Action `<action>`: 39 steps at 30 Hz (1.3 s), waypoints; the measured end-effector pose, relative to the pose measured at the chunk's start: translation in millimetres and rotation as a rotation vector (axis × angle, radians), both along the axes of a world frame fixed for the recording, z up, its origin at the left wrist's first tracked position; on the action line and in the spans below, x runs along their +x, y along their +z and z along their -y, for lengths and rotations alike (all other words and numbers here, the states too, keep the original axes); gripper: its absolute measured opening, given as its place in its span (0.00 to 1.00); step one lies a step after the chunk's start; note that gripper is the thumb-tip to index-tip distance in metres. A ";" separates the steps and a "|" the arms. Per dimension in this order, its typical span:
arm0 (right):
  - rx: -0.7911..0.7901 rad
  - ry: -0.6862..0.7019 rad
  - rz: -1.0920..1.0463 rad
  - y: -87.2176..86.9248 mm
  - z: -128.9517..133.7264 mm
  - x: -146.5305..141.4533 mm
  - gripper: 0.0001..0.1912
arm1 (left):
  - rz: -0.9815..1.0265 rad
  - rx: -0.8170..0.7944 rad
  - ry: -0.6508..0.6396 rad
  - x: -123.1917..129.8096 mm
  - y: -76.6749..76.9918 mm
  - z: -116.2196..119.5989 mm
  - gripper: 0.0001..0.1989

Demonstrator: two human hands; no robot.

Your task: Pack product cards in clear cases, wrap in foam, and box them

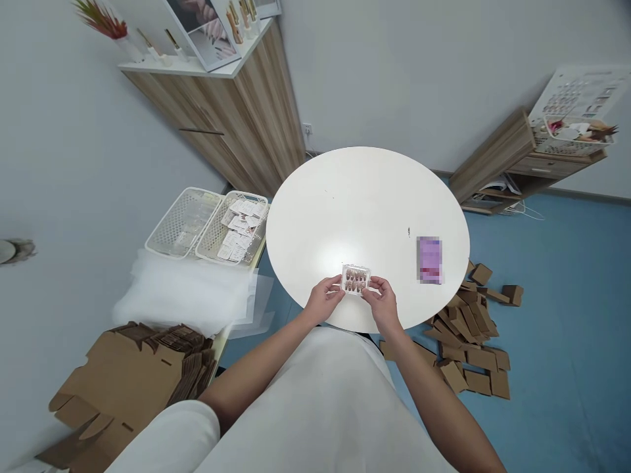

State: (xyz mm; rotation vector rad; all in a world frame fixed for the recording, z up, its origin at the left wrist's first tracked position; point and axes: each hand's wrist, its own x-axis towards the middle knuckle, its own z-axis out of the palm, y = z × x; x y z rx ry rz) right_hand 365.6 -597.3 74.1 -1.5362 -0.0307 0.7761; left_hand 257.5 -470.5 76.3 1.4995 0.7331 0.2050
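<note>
A small clear box of press-on nails [355,280] is held between my two hands over the near edge of the round white table. Brownish nails lie in two rows inside it. My left hand [324,299] pinches the box's left side. On the opposite side, my right hand [383,303] grips the edge with thumb and fingers. To the right on the tabletop lies a blurred-out purple item [430,260], apart from both hands.
At left stand two white baskets [207,246], one with cards, beside translucent plastic sheets [182,295] and stacked flat cardboard [123,371]. Folded brown boxes [476,358] lie on the blue floor at right. Behind the round table [365,190] is a wooden cabinet [256,112].
</note>
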 end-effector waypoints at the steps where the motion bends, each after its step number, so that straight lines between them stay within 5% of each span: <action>1: -0.015 0.017 0.012 1.1 -8.1 -2.5 0.23 | 0.000 0.002 0.025 -2.0 -1.5 -5.7 0.21; 12: -0.024 0.145 0.049 3.0 -120.0 -37.9 0.24 | -0.100 0.040 0.206 -33.5 -11.1 -102.7 0.20; 25: -0.222 0.302 0.095 -45.6 -213.4 -73.9 0.33 | -0.231 0.274 0.117 -59.0 -65.2 -199.9 0.19; 32: -0.299 0.349 0.182 -70.1 -233.3 -77.6 0.35 | -0.321 0.355 0.009 -56.8 -80.5 -222.8 0.22; 39: -0.326 0.291 0.067 -63.0 -230.2 -85.3 0.35 | -0.373 0.184 0.033 -63.7 -77.7 -215.9 0.27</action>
